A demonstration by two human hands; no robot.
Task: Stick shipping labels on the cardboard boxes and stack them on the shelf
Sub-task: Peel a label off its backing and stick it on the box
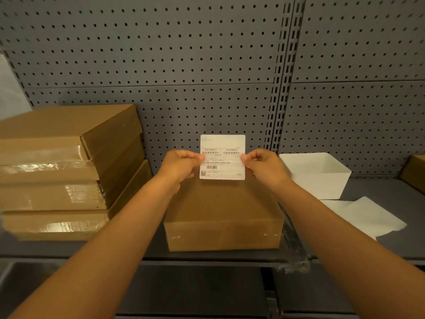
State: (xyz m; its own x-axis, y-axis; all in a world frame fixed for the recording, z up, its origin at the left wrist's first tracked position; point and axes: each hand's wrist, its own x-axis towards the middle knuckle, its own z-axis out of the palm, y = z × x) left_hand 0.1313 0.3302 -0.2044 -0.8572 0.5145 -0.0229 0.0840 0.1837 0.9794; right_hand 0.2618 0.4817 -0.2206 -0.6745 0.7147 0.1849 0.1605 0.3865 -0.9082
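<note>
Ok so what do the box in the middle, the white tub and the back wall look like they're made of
The box in the middle: brown corrugated cardboard, matte, with glossy clear tape or film glinting along its front. The white tub: probably plastic, smooth and thin-walled with rounded corners. The back wall: likely painted metal pegboard, flat grey with even rows of punched holes.

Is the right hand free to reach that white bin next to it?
Probably not yet: the right hand pinches the shipping label along with the left hand. The white bin sits close by, nothing between.
</note>
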